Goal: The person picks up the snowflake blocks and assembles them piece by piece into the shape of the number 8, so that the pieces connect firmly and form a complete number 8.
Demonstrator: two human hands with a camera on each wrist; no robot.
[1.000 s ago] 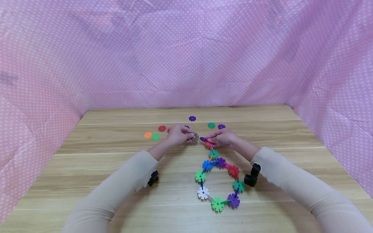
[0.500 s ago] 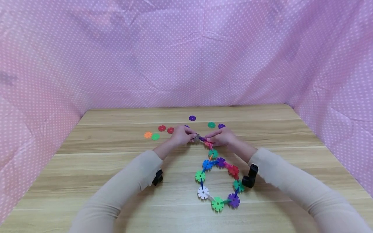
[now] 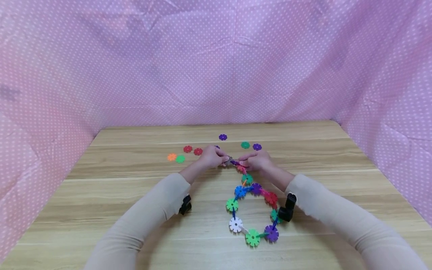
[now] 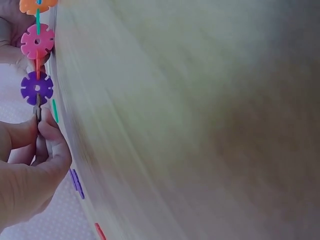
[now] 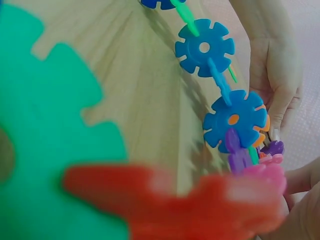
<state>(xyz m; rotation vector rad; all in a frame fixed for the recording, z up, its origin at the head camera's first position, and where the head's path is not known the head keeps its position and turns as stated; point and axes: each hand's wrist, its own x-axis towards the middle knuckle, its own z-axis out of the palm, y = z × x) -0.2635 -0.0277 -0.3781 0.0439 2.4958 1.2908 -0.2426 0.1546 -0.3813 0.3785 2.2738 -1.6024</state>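
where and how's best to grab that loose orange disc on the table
I'd pinch the orange disc by the front and back of its notched rim, coming from above and the left. It lies flat on the table, so the rim likely offers the best hold, and the light green disc sits close on its right. The left hand pinches a grey disc.

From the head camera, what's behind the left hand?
Just beyond the left hand, the edge of a purple disc peeks out. The rest of that disc is covered in this view; anything else directly behind the hand is hidden.
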